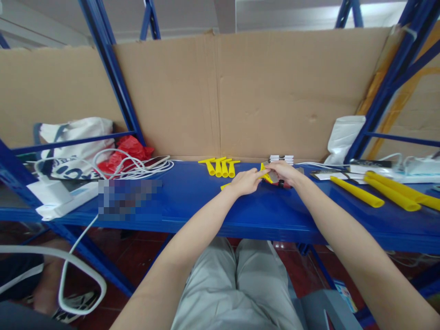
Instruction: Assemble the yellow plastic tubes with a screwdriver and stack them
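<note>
Both of my hands meet over the blue shelf, at a yellow T-shaped tube piece point(267, 178). My left hand point(248, 181) is closed round it, with the fingers pointing right and hiding most of the piece. Against the crossbar end, my right hand point(284, 171) has its fingers closed. A red and black object point(282, 184) lies beneath the right hand, mostly covered, so I cannot tell its kind. A yellow tip point(225, 186) shows beside my left wrist. Farther back and left, several yellow T-shaped tube pieces point(218, 167) lie in a row.
Long yellow tubes point(357, 191) lie on the right of the blue shelf point(192, 206). A small white stack point(281, 159) stands behind my right hand. White cables point(144, 169), a power strip point(68, 201) and a cloth bag point(82, 146) are left. Cardboard point(268, 91) closes the back.
</note>
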`<state>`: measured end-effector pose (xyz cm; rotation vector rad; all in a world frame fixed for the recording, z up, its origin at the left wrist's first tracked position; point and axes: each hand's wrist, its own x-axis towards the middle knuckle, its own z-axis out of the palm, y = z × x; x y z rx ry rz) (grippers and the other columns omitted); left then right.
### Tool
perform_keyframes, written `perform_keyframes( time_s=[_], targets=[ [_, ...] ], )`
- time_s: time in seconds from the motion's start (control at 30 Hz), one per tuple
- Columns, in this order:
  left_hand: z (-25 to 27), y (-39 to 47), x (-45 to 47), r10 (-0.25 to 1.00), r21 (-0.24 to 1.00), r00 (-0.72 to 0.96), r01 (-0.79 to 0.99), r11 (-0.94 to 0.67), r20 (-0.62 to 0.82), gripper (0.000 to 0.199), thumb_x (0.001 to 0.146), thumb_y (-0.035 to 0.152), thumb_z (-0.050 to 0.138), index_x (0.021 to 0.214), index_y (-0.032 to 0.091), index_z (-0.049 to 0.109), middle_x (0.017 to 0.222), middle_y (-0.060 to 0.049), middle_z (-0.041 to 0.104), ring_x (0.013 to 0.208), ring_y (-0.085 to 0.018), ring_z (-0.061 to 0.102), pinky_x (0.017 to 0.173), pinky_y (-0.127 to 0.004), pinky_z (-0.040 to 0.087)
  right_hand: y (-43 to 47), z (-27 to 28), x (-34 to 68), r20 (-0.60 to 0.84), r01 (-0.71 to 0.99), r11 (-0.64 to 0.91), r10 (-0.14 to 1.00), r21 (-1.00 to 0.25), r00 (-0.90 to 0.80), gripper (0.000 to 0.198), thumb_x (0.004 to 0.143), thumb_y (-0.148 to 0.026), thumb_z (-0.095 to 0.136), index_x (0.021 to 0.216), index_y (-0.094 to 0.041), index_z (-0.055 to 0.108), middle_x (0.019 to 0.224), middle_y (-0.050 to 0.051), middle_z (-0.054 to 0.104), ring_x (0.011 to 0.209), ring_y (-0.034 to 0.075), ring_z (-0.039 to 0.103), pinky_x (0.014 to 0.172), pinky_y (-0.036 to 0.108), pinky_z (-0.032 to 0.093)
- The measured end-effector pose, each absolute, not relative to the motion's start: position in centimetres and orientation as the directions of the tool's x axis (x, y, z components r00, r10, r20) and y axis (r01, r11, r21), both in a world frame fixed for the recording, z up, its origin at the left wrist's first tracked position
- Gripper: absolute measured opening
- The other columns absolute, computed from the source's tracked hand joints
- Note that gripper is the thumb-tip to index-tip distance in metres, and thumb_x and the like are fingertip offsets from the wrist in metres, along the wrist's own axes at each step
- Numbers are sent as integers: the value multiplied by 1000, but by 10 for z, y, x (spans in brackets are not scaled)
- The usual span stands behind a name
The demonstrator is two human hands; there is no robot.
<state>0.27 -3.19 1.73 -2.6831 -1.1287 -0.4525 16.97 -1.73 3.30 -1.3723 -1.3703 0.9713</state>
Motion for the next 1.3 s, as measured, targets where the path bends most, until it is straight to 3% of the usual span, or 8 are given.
perform_keyframes(
  time_s=[0.2, 0.3, 0.43, 0.5, 0.6, 0.83, 1.1, 1.3],
  targets=[
    [18, -31, 3, 670, -65, 658, 729, -682, 343, 49, 93, 29, 34, 141, 36, 28, 113, -4, 54, 98, -20, 59, 84, -31, 45, -17, 37, 171, -2, 227, -20, 997, -974, 77, 15, 78, -16, 52, 63, -16, 51, 47, -2, 51, 43, 9, 45, 46, 20, 36],
    [18, -30, 3, 682, -52, 646, 737, -673, 343, 49, 93, 30, 35, 141, 34, 29, 113, -5, 55, 99, -21, 59, 84, -31, 46, -12, 39, 184, 122, 409, 42, 978, -911, 170, 20, 80, -13, 45, 62, -15, 54, 50, 0, 53, 44, 8, 42, 47, 20, 33],
    [17, -28, 2, 699, -17, 622, 751, -660, 353, 48, 92, 30, 36, 141, 32, 32, 117, -6, 56, 103, -22, 58, 86, -32, 46, -2, 35, 216, 388, 848, -4, 888, -530, 247, 19, 75, -11, 49, 61, -14, 61, 69, 8, 65, 67, 15, 57, 60, 23, 37],
    [16, -26, 2, 701, 3, 616, 750, -661, 358, 48, 92, 30, 36, 140, 32, 33, 118, -6, 56, 105, -22, 57, 87, -34, 45, 2, 29, 232, 382, 927, -69, 898, -368, 218, 16, 74, -12, 52, 64, -13, 64, 76, 10, 68, 74, 18, 60, 62, 24, 37],
    [15, -25, 1, 698, 24, 618, 742, -670, 362, 48, 92, 30, 37, 139, 33, 34, 119, -6, 56, 107, -23, 56, 88, -35, 45, 7, 19, 246, 269, 952, -111, 944, -286, 191, 14, 74, -21, 57, 67, -14, 68, 76, 9, 68, 72, 17, 60, 59, 23, 37],
    [16, -26, 1, 699, 41, 616, 739, -673, 362, 47, 91, 29, 39, 139, 32, 36, 122, -5, 55, 109, -22, 55, 91, -35, 44, 6, 12, 245, 145, 963, -73, 983, -261, 114, 22, 72, -35, 64, 66, -14, 69, 64, 4, 66, 59, 13, 57, 53, 21, 37],
    [16, -27, 1, 703, 32, 613, 745, -666, 362, 48, 92, 29, 38, 139, 31, 34, 124, -6, 54, 109, -22, 56, 90, -35, 45, 5, 17, 233, 116, 995, -92, 989, 43, 87, 29, 84, -21, 46, 91, -6, 70, 93, 19, 69, 90, 24, 64, 68, 26, 43],
    [16, -28, 2, 705, 28, 608, 750, -661, 366, 48, 92, 29, 38, 139, 30, 35, 125, -5, 54, 110, -22, 56, 91, -35, 45, 5, 15, 231, 138, 985, -170, 976, 21, 166, 37, 82, -19, 43, 106, -2, 65, 105, 24, 65, 101, 29, 61, 75, 30, 45]
  ],
)
